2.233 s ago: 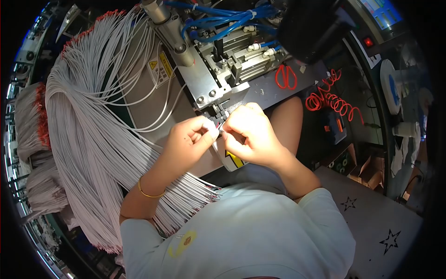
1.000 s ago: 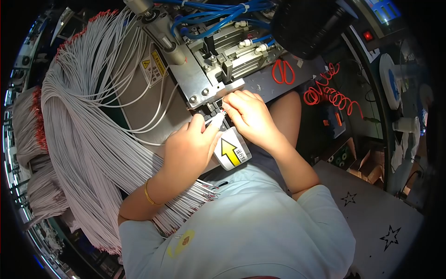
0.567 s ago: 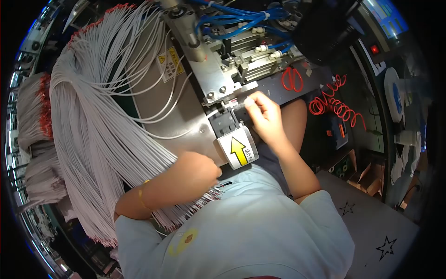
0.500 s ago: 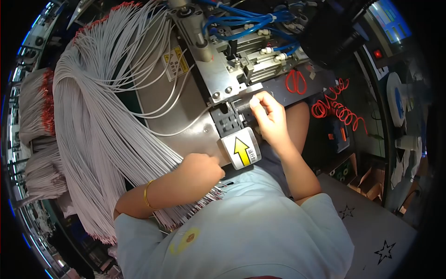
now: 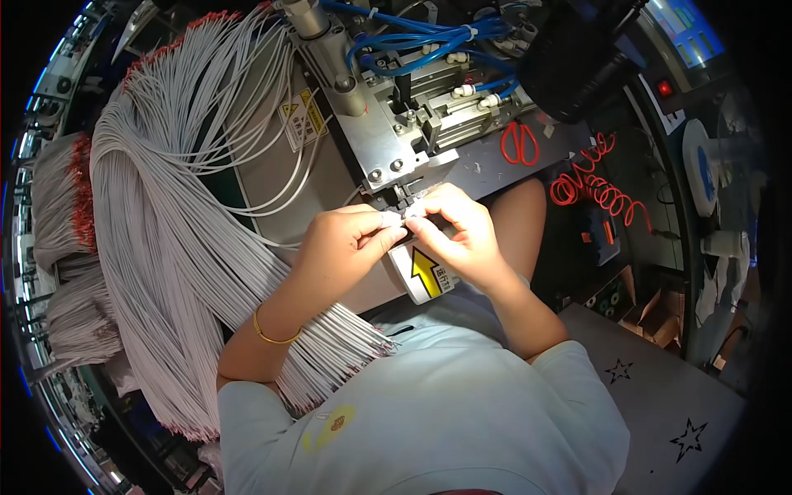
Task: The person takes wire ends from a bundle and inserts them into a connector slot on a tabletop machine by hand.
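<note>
My left hand pinches something small, its fingertips meeting those of my right hand just below the metal head of the machine. What lies between the fingertips is too small to make out. My right hand is also closed in a pinch. Under the hands is a white block with a yellow arrow, partly covered by them. A large bundle of white cables with red ends drapes beside and beneath my left forearm. A few loose cables curve over the metal plate.
Red-handled scissors lie right of the machine, near a coiled red hose. Blue air tubes run across its top. A black lamp-like part hangs at upper right. More cable bundles sit at far left.
My left hand has risen from beside the cable ends near my body to the machine's front. My right hand has moved slightly down and left, so the fingertips of both now meet.
</note>
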The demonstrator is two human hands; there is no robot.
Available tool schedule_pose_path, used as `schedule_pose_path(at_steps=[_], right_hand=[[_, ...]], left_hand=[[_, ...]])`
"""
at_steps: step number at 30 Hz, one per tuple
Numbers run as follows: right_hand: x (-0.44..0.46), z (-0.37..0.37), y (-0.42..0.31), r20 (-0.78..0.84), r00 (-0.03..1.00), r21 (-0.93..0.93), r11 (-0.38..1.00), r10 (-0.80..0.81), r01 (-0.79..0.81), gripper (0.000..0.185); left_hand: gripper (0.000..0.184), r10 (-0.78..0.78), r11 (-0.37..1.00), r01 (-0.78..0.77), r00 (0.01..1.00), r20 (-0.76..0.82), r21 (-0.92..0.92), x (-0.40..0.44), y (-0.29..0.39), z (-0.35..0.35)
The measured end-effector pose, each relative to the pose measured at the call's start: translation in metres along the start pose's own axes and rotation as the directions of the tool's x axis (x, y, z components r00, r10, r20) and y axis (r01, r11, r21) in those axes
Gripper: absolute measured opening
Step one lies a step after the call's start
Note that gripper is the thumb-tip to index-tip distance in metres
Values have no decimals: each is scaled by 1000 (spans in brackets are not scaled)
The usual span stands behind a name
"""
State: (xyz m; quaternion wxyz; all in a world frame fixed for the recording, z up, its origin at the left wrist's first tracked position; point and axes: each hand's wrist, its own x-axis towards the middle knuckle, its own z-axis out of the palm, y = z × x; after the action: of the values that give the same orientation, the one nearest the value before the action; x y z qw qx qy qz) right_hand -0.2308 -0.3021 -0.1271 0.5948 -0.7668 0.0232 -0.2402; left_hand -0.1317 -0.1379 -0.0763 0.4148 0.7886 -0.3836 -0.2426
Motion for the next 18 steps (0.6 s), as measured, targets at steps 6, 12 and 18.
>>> schedule_pose_path(at_steps=[6,12,18], right_hand=[[0,-4,-12,78,996,59,997,41,-45,10],[-2,-6,-13,184,896,279,853,404,-441,8],[7,-12,-18,138,986,-163,980,-92,114,5]], left_hand=[[11,-46,994,50,998,-46,99,-3,10,4],[11,-266,860,292,956,122,-419,0,12,2],[9,39,999,-42,991,129,23,0,0,1]])
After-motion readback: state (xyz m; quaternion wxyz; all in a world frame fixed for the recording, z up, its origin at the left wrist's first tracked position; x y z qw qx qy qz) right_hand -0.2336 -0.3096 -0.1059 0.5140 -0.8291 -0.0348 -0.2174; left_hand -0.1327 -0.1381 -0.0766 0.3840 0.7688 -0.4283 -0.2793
